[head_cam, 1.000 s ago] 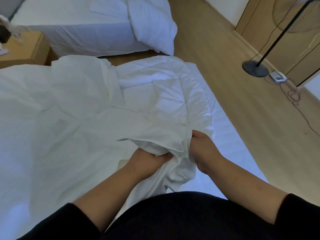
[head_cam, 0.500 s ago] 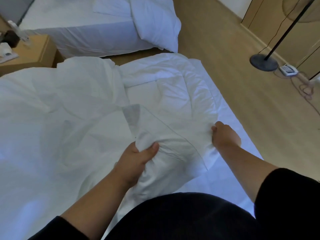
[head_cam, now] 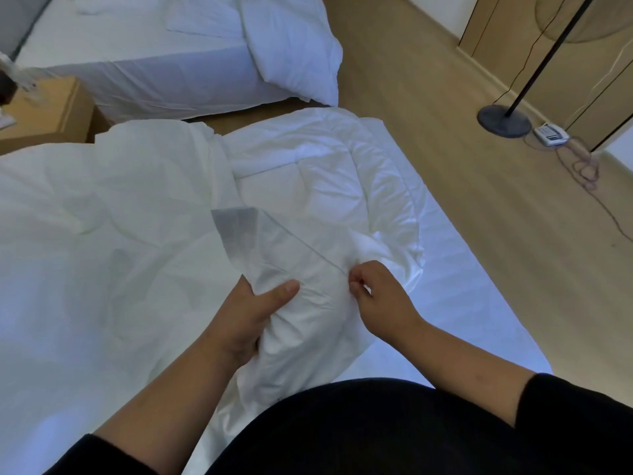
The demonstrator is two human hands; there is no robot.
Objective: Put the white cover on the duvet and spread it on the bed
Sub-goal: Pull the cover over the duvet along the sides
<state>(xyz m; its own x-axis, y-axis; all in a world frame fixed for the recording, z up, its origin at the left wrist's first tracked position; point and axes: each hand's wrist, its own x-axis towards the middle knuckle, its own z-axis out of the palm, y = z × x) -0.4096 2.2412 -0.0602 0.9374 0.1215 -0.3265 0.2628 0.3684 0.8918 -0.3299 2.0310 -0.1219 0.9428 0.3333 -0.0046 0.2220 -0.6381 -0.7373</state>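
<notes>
We see left hand (head_cam: 247, 320) at lower centre gripping bunched cover (head_cam: 113, 241), thumb laid across cloth. Right hand (head_cam: 378, 296) just beside it, fingers pinching cover's edge. Cover sprawls over left half of frame on bed (head_cam: 455, 303); duvet (head_cam: 329, 173) lies crumpled at centre, partly under cover. Second bed (head_cam: 154, 70) upper left, lamp base (head_cam: 503, 120) upper right on floor (head_cam: 428, 97).

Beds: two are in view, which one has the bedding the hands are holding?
The near bed, where both hands grip the white cover over the duvet; the far bed lies untouched beyond the nightstand.
</notes>
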